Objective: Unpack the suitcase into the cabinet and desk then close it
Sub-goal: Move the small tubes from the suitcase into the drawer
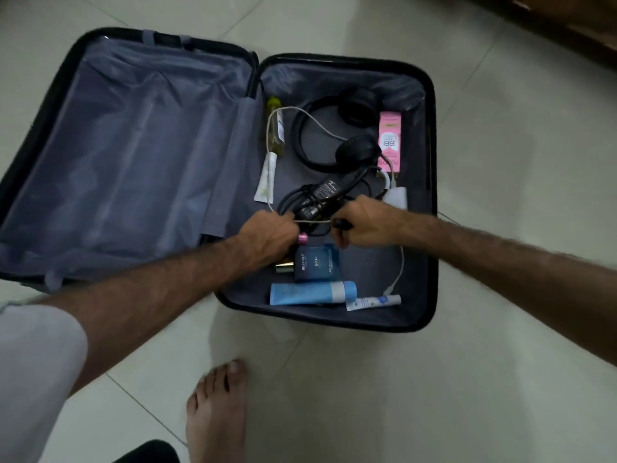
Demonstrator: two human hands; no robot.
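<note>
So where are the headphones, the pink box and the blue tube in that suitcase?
headphones (356,149): head view, on the nearer ear cup.
pink box (390,142): head view, on the middle of its printed face.
blue tube (305,293): head view, on the middle of its body.

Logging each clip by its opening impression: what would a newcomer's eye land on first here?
First the open black hard-shell suitcase on the pale tiled floor, its left half bare grey lining, its right half strewn with small things. Then the two bare hands meeting mid-case: the left hand grips something pink-capped, the right hand pinches a black cable beside a black power adapter. Black over-ear headphones lie behind.
</note>
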